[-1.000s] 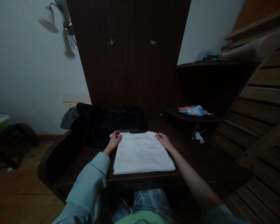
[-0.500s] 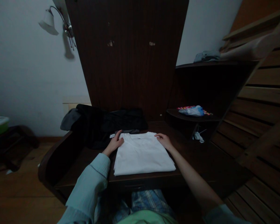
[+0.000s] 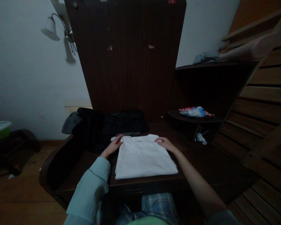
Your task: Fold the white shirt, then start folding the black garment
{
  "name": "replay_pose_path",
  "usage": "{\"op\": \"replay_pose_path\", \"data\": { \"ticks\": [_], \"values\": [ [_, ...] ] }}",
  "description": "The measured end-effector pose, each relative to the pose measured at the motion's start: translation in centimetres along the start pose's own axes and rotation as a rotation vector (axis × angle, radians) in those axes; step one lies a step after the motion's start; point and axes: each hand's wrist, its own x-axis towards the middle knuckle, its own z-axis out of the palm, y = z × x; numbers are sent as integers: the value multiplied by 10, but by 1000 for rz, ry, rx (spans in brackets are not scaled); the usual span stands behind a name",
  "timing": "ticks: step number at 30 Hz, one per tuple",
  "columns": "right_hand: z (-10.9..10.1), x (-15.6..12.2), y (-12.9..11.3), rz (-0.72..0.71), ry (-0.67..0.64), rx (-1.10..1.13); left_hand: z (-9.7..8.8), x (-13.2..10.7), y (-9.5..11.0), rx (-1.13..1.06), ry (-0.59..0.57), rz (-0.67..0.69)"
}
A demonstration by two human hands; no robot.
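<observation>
A white T-shirt (image 3: 145, 157), folded into a neat rectangle, lies flat on the dark wooden desk top (image 3: 201, 159) with its neckline towards the back. At its far left corner, my left hand (image 3: 112, 146) has its thumb and fingers on the shoulder edge of the cloth. Opposite, my right hand (image 3: 165, 144) grips the far right shoulder corner, fingers curled on the fabric. The fingertips under or behind the cloth are partly hidden. Just beyond the collar sits a grey folded cloth (image 3: 128, 134).
Black clothing (image 3: 96, 125) is heaped at the back left. On the right, a corner shelf (image 3: 175, 117) bears a blue-and-white plastic bag (image 3: 193, 112). A tall dark panel (image 3: 128, 78) rises behind the desk. Wooden slats (image 3: 267, 103) stand at the far right.
The view has tilted up a little, so everything sits slightly lower. Both hands stay at the T-shirt's shoulder corners, and the T-shirt keeps its folded shape.
</observation>
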Motion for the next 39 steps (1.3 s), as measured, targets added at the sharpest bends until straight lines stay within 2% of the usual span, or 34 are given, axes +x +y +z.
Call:
{"op": "replay_pose_path", "data": {
  "ticks": [5,13,16,18,24,27,31,36,39],
  "values": [
    [0,-1,-3,18,26,0,-1,-1,-1,88,42,75],
    [3,0,4,56,264,-70,4,-5,7,360,111,37],
    [0,1,8,76,409,-119,5,-7,14,395,157,31],
    [-2,1,10,100,439,-137,6,-8,18,392,171,34],
    [-4,-2,6,197,297,-387,7,-10,22,390,177,20],
    [-8,-5,1,216,181,-427,8,-11,22,386,179,8],
    [-10,-11,-4,168,53,-332,7,-10,20,415,167,-2],
    [-3,-12,-4,24,60,-152,8,-9,15,391,251,-48],
    [1,-11,-2,7,37,-18,8,-10,16,310,244,-67]
  ]
}}
